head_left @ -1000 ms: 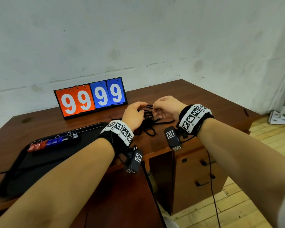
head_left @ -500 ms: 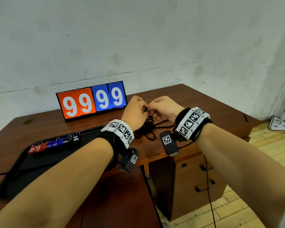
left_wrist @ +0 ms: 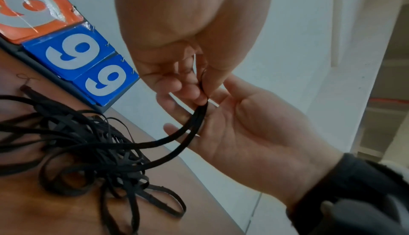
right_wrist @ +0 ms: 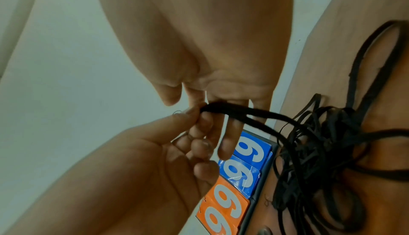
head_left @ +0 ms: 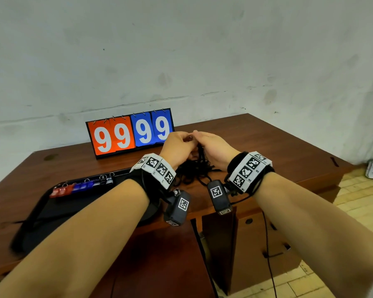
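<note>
A tangle of black cord lies on the brown desk, with two strands rising from it to my hands. My left hand is lifted in front of the scoreboard, and its curled fingers pinch the strands at their top. My right hand meets it from the right. In the left wrist view the right palm faces up with fingers mostly straight behind the strands, touching them. The right wrist view shows the strands crossing the straight right fingers.
A flip scoreboard reading 99 99 stands at the back against the wall. A black tray at the left holds red, blue and dark clips. The desk edge and drawers lie below my wrists, with wooden floor to the right.
Both hands rose off the desk and came together before the scoreboard, drawing cord strands up from the tangle. The right hand went from a curled fist to straighter fingers.
</note>
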A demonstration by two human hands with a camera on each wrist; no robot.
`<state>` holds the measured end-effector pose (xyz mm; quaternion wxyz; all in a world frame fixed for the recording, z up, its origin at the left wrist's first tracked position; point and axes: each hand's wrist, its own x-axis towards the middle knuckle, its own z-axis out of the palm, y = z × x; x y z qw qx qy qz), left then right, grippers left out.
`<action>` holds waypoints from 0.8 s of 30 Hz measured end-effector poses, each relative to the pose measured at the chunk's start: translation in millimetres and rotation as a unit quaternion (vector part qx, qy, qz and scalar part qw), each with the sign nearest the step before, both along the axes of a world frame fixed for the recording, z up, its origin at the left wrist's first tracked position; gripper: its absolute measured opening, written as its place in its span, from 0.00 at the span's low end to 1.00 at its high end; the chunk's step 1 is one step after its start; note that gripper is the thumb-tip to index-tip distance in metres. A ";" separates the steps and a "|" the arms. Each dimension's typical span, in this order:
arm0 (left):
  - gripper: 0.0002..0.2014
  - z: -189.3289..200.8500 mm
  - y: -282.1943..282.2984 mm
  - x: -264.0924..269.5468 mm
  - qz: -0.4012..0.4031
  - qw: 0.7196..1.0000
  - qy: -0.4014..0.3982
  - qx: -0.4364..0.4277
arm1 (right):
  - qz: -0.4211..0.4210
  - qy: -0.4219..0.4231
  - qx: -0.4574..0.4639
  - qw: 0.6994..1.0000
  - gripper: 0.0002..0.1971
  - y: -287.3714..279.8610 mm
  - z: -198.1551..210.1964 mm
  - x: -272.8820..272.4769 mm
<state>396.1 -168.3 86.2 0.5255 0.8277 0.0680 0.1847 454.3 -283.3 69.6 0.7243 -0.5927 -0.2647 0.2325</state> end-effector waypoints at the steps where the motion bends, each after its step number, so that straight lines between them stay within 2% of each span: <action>1: 0.06 1.0 2.2 -1.1 0.005 1.000 -0.002 -0.008 | 0.000 -0.006 -0.003 1.000 0.17 2.3 0.9 -1.5; 8: 0.06 5.4 32.3 -6.7 0.078 0.995 -0.025 -0.054 | -0.026 -0.036 -0.073 0.996 0.08 1.4 -2.7 2.5; 13: 0.05 7.1 57.7 -14.0 0.138 0.986 -0.047 -0.083 | -0.059 -0.028 -0.102 0.993 0.10 -6.2 2.4 2.2; 24: 0.07 16.7 109.5 -36.5 0.235 0.959 -0.091 -0.133 | -0.121 -0.015 -0.073 0.990 0.10 -19.1 11.4 0.0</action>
